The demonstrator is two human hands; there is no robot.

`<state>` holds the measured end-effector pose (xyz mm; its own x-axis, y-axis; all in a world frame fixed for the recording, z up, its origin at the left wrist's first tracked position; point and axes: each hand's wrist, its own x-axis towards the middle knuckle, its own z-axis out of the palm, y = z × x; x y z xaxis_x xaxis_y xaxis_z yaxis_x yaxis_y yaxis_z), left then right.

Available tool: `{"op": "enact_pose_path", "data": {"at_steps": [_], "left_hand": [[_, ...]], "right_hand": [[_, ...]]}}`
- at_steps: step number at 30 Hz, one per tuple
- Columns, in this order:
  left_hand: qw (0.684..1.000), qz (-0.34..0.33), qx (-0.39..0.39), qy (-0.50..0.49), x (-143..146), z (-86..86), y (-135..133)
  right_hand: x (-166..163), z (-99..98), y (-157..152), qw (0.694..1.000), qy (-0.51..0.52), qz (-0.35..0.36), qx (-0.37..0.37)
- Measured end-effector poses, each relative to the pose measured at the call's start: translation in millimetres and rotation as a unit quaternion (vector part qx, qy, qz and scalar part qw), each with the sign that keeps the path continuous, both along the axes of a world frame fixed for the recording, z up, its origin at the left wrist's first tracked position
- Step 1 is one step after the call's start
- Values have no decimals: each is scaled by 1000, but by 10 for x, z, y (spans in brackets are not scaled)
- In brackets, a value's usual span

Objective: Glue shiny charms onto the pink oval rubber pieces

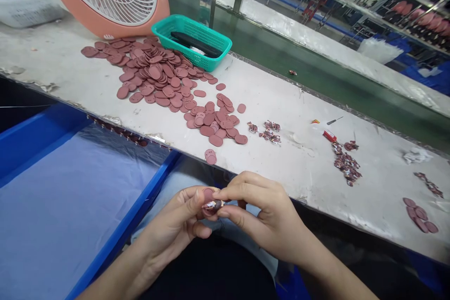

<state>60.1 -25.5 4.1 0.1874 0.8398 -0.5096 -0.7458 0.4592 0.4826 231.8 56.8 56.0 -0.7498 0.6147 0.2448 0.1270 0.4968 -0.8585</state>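
Over my lap, just off the table's front edge, my left hand point(183, 218) grips a reddish-brown oval disc point(208, 194) between thumb and fingers. A small brown-and-white figurine point(217, 205) lies against the disc's face. The thumb and fingertips of my right hand point(258, 206) pinch this figurine from the right side. Whether the two pieces are joined cannot be made out. On the table beyond my hands are a small stack of ovals point(210, 156) and a large heap of the same discs point(158, 70). Several more figurines point(270, 133) lie to the right of the heap.
An orange fan point(101, 33) and a green basket point(165, 33) with dark items stand behind the heap. Rightward are another figurine cluster point(346, 164), a red piece point(329, 136), a thin pointed tool point(334, 121) and more discs point(420, 215). A blue bin point(165, 168) sits below left.
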Motion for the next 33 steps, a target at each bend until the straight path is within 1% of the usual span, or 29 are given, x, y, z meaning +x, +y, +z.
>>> {"op": "enact_pose_path", "data": {"at_steps": [2,4,5,6,7,9,10,12,14,17,19,20,22,24,26,28,29,31,33], "left_hand": [[1000,0,6,8,-15,-6,4],[1000,17,4,25,-41,-20,-1],[998,40,2,46,-57,-29,-9],[994,76,-2,78,-74,-38,-20],[986,120,0,119,-91,-47,-33],[959,197,21,201,-120,-62,-61],[946,220,37,234,-133,-67,-72],[934,226,59,272,-152,-74,-82],[927,224,56,296,-166,-81,-83],[911,249,26,327,-211,-97,-91],[899,261,8,350,-298,-129,-104],[890,258,-6,376,-372,-158,-108],[856,240,-41,457,-598,-259,-94],[803,211,-81,552,-911,-426,-36],[767,193,-112,602,-1257,-641,72],[723,145,-143,660,-1560,-865,211],[708,108,-156,681,-1678,-966,284],[682,37,-172,710,-1836,-1131,417],[663,-18,-181,726,-1905,-1244,519]], "right_hand": [[-25,-15,4,1000,15,-9,3],[-53,-44,-7,998,32,-32,41],[-71,-68,-18,995,38,-50,72],[-94,-100,-31,990,40,-72,111],[-124,-139,-47,982,39,-97,156],[-207,-234,-80,956,33,-141,254],[-260,-286,-95,941,31,-153,301],[-384,-389,-114,914,35,-156,373],[-523,-477,-121,903,47,-146,402],[-717,-544,-123,906,55,-142,396],[-799,-532,-139,908,51,-139,391],[-817,-513,-154,908,53,-134,392],[-795,-466,-193,906,67,-114,401],[-703,-438,-223,907,76,-98,403],[-561,-447,-221,909,69,-108,396],[-396,-487,-173,909,47,-139,391],[-310,-511,-130,907,32,-155,391],[-134,-547,-18,898,1,-184,400],[47,-554,111,880,-30,-221,419]]}}
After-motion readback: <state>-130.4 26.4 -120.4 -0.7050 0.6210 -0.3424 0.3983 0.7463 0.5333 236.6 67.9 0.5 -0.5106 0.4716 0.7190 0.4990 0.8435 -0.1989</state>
